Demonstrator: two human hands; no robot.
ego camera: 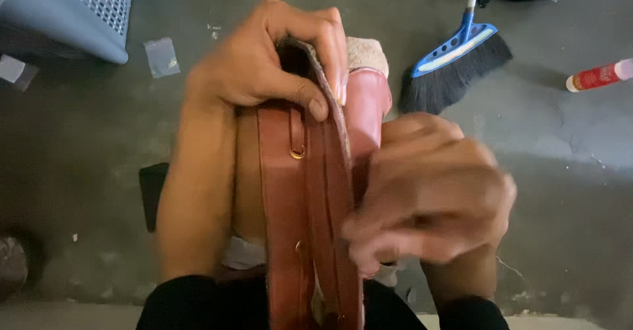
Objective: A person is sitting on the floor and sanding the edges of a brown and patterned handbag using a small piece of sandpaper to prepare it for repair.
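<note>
A reddish-brown leather piece [285, 191] with long straps and small brass fittings runs upright down the middle of the head view. My left hand [264, 60] grips its top edge, thumb pressed across the front and fingers curled over the back. My right hand [428, 191] is blurred, fingers bent, touching the right side of the leather near its lower half. Whether it grips the leather I cannot tell. A beige cloth pad [367, 52] shows behind the top of the leather.
A blue-headed broom with black bristles [455, 60] lies on the grey concrete floor [567, 191] at upper right. A red and white tube [599, 75] lies at far right. A blue perforated plastic bin [79, 10] stands upper left, with a small clear packet [161, 56] beside it.
</note>
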